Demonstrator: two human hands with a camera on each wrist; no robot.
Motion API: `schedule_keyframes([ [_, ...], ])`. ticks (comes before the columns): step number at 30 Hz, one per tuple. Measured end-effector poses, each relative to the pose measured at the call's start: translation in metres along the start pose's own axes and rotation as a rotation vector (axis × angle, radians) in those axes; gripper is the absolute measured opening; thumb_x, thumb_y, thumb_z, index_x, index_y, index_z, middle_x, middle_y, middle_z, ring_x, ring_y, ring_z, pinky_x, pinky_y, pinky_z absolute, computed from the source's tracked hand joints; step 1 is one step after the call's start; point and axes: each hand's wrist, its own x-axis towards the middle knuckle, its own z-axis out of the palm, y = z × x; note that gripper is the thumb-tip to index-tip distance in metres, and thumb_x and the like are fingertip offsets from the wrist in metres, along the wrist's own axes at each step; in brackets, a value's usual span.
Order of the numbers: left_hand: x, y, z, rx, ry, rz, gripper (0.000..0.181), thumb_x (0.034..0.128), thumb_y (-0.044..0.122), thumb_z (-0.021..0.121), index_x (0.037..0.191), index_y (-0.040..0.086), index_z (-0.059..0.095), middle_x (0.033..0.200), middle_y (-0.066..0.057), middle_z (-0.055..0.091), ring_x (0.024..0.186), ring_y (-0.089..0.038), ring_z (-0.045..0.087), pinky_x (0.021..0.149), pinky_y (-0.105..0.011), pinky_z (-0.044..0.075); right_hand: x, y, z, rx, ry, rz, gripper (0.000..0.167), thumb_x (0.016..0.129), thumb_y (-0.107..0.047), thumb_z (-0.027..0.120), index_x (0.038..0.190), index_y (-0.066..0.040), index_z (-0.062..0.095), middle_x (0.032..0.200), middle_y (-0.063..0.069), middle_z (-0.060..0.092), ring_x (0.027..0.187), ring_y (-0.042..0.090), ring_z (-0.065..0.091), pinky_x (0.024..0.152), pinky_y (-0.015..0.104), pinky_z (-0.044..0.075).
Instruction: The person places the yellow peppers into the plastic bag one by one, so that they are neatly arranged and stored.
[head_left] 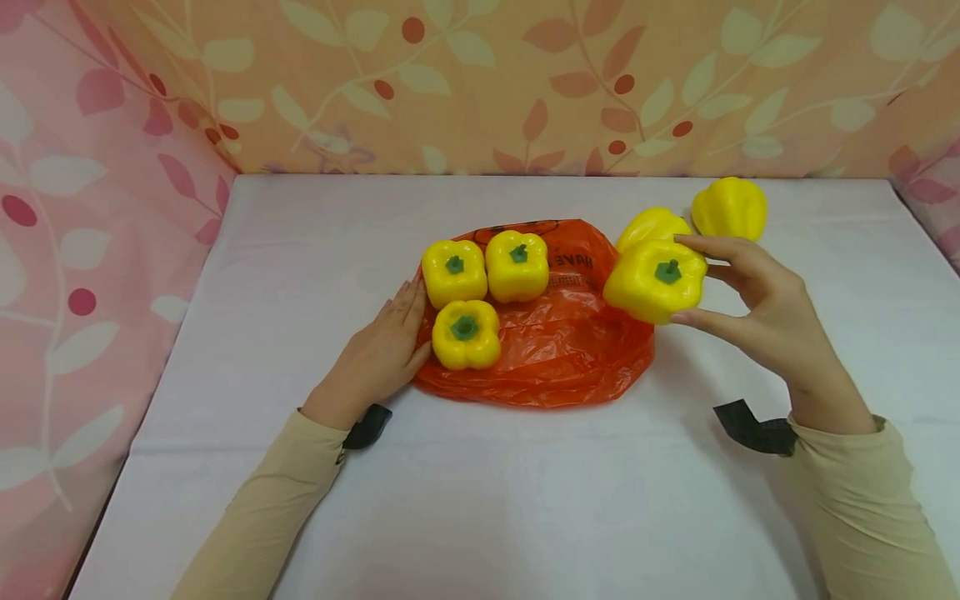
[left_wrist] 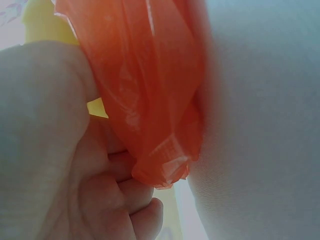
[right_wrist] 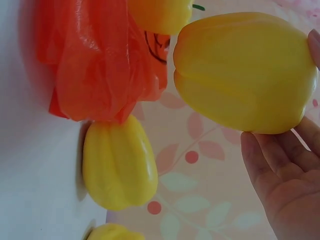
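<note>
A yellow bell pepper [head_left: 645,283] with a green stem is held between the thumb and fingers of my right hand [head_left: 772,317], raised above the right edge of an orange plastic bag [head_left: 547,350]. The right wrist view shows this held bell pepper [right_wrist: 245,72] well off the table. Three more yellow peppers stand stem up at the left part of the bag: one at back left [head_left: 454,279], one beside it [head_left: 517,271], one in front [head_left: 465,337]. My left hand [head_left: 382,342] rests against the bag's left edge, fingers straight, thumb near the front pepper.
Right of the bag a yellow pepper [head_left: 651,223] sits partly hidden behind the held one. Farther back right lies another pepper [head_left: 730,208]. A white cloth [head_left: 525,500] covers the table, with floral curtains [head_left: 480,83] behind and at the sides.
</note>
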Motion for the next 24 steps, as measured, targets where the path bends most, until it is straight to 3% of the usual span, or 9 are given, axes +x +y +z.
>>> schedule_keyframes([
  [18,0.001,-0.001,0.000,-0.004,-0.013,-0.004,0.076,0.0975,0.028,0.050,0.147,-0.008,0.006,0.154,-0.022,0.009,0.143,-0.031,0.010,0.113,-0.045,0.017,0.021,-0.009,0.017,0.027,-0.072,-0.026,0.073,0.060,0.011,0.082,0.126,0.009,0.053,0.128,0.005,0.057,0.123,0.015,0.046,0.095,0.018,0.042],
  [24,0.001,-0.001,0.000,-0.002,-0.024,-0.014,0.076,0.0976,0.028,0.050,0.147,-0.008,0.005,0.155,-0.021,0.008,0.143,-0.030,0.009,0.113,-0.045,0.017,0.029,-0.011,0.027,0.055,-0.109,-0.032,0.073,0.060,0.013,0.082,0.127,0.006,0.054,0.129,0.007,0.057,0.117,0.014,0.049,0.094,0.018,0.042],
])
